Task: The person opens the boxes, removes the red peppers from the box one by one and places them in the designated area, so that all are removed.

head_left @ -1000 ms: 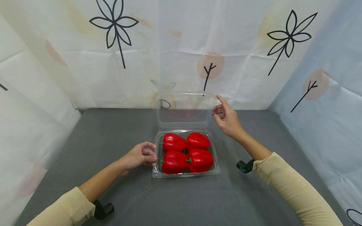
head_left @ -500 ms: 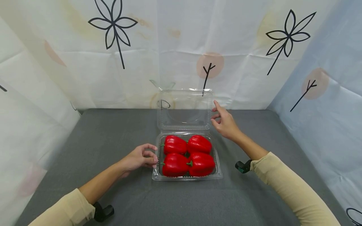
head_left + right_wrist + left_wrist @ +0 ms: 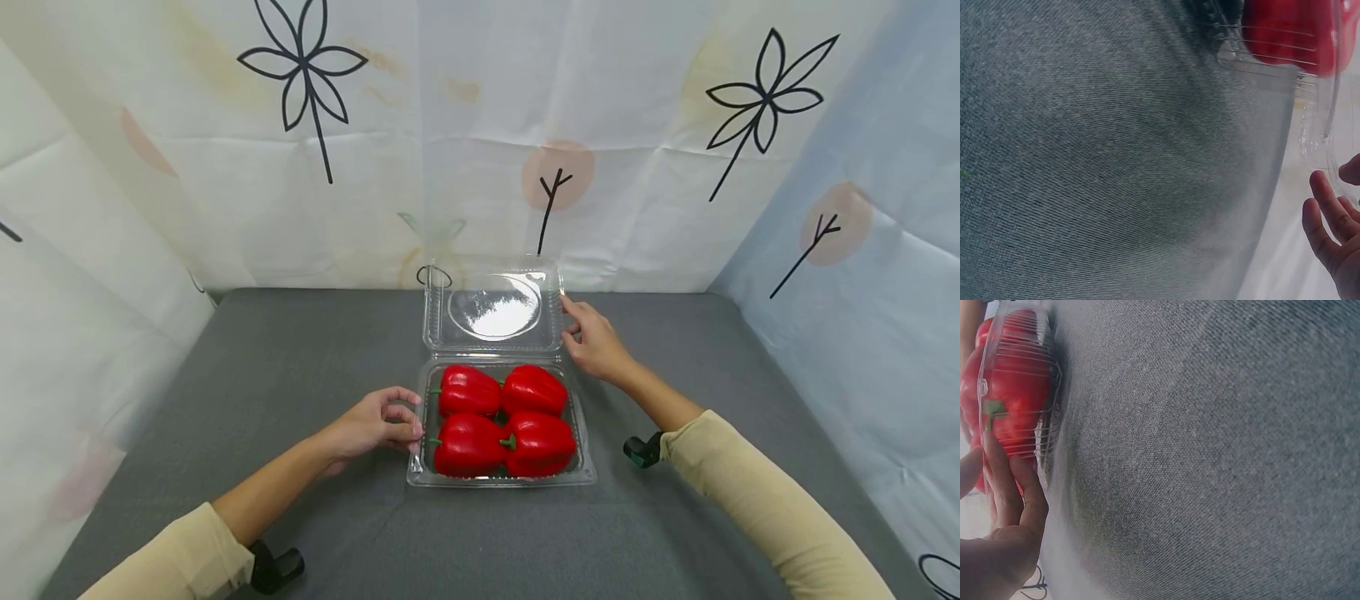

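Note:
A clear plastic clamshell container stands on the grey cloth with several red bell peppers in its base. Its hinged lid is tipped back, away from the person. My left hand pinches the base's left rim; in the left wrist view the thumb and fingertips lie on opposite sides of that rim. At the lid's right edge is my right hand, its fingers loosely extended. In the right wrist view its thumb and fingers stand apart on either side of the lid's edge.
Grey cloth covers the table. White curtains printed with leaves and twigs hang behind and at both sides. Dark wrist straps sit at the cuffs of the beige sleeves.
The lid has swung further back, its top edge now lower. My right hand has come down along its right edge. The container has shifted slightly toward the person, with my left hand still at its rim.

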`<state>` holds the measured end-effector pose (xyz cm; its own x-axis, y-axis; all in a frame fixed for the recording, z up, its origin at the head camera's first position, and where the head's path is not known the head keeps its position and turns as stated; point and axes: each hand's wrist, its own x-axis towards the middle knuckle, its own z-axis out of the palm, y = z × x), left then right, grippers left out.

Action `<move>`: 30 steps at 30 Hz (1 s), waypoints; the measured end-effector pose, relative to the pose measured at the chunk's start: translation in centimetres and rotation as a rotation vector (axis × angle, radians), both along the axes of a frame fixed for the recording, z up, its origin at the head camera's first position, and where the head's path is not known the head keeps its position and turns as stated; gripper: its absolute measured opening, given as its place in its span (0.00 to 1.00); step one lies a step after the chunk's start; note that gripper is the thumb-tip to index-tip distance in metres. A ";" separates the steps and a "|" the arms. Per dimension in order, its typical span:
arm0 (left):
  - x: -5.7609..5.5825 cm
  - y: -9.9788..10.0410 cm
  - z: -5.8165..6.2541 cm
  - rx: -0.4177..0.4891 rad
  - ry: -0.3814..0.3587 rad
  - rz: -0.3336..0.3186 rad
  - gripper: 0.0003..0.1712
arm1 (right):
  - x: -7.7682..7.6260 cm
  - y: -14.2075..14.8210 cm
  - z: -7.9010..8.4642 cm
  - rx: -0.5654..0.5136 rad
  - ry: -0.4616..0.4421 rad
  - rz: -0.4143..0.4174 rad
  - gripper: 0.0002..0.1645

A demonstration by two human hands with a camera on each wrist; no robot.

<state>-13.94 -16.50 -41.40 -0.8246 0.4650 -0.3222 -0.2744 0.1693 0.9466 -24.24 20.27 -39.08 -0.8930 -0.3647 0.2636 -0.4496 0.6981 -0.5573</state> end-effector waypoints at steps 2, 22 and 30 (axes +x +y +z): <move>0.0 0.0 0.0 -0.010 -0.003 0.001 0.28 | 0.0 0.0 -0.2 0.000 0.001 -0.002 0.36; -0.2 -0.3 0.1 -0.009 -0.024 -0.041 0.28 | -0.2 0.1 -1.0 0.130 -0.221 0.077 0.25; -0.3 -0.3 -0.1 0.000 -0.029 -0.043 0.29 | -0.1 0.2 -1.2 0.097 -0.230 0.078 0.25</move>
<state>-14.19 -16.82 -41.46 -0.7941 0.5002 -0.3452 -0.2937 0.1814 0.9385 -24.37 20.45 -40.26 -0.8936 -0.4485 0.0174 -0.3733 0.7212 -0.5836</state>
